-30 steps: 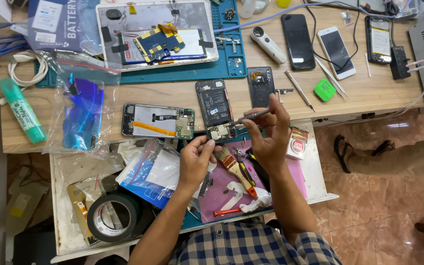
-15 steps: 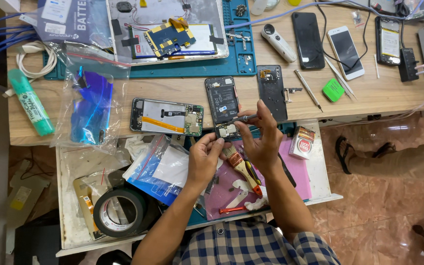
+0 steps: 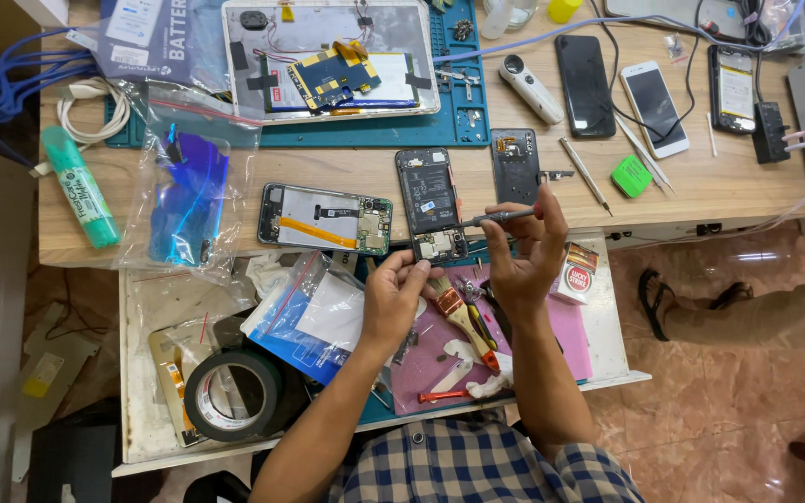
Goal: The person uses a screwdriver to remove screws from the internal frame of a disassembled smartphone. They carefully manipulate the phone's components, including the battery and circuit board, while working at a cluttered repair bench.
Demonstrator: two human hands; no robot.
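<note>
An opened phone lies back-off at the front edge of the wooden table, its lower end with the small circuit board nearest the person. The left hand pinches that lower end with its fingertips, steadying it. The right hand is closed around a slim screwdriver, held level with its tip pointing left toward the phone; whether the tip touches the board is hard to tell from here. Just left of the phone lies another opened phone with an orange strip across it. To the right rests a dark back cover. Below the hands, in an open drawer, a brush lies on a pink mat, with a roll of black tape farther left.
</note>
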